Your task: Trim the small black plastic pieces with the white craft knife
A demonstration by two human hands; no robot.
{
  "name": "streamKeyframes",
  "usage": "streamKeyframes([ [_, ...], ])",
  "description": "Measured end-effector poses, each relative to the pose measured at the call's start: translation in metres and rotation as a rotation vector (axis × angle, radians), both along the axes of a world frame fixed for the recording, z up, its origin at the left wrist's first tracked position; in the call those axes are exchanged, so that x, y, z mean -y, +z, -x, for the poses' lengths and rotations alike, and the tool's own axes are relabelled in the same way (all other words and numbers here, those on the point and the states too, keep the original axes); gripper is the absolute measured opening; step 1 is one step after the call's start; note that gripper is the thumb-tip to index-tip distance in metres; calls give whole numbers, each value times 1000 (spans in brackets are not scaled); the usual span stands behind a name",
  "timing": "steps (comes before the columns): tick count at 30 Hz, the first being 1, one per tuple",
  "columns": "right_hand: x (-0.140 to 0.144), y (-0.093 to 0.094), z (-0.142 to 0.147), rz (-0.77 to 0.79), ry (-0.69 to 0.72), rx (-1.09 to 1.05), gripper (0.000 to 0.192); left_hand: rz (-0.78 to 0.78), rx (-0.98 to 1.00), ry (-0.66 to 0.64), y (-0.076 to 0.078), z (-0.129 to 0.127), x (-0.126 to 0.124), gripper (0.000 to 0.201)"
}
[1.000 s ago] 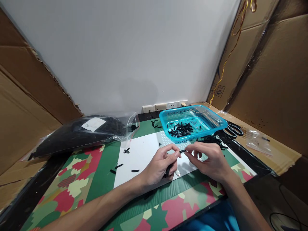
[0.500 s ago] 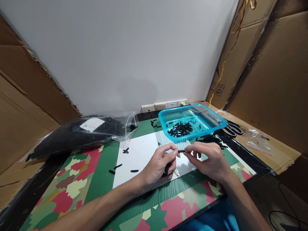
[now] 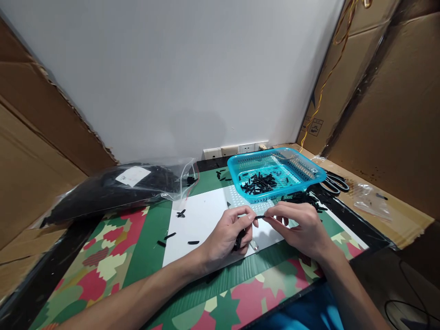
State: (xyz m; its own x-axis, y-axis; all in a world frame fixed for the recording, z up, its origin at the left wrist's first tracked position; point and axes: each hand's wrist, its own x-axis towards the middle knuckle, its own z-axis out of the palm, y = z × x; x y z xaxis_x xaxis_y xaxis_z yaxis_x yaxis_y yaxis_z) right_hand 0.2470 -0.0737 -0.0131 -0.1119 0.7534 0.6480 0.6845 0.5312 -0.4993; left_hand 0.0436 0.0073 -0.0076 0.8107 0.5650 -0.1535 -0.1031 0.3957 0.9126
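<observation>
One black strip is pinched by left hand and right hand fingertips; left of them, a label bears illegible marks.

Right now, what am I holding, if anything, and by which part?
A black strip: your left hand pinches one end, your right hand the other. The left hand also curls around more black pieces.

Left of the left hand, the white sheet leaves a passage past scattered black strips, while the blue basket bars the way forward and a bulging bag the back left.
</observation>
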Motion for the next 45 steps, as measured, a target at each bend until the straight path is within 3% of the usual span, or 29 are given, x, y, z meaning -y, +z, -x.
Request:
streamKeyframes([
  [15, 0, 3, 1, 82, 6, -71, 17, 13, -8, 23, 3, 1, 0, 32],
  [30, -1, 1, 0, 54, 34, -88, 10, -23, 31, -12, 2, 4, -2, 22],
  [45, 0, 1, 2, 74, 46, -134, 10, -46, 29, 0, 0, 4, -3, 24],
])
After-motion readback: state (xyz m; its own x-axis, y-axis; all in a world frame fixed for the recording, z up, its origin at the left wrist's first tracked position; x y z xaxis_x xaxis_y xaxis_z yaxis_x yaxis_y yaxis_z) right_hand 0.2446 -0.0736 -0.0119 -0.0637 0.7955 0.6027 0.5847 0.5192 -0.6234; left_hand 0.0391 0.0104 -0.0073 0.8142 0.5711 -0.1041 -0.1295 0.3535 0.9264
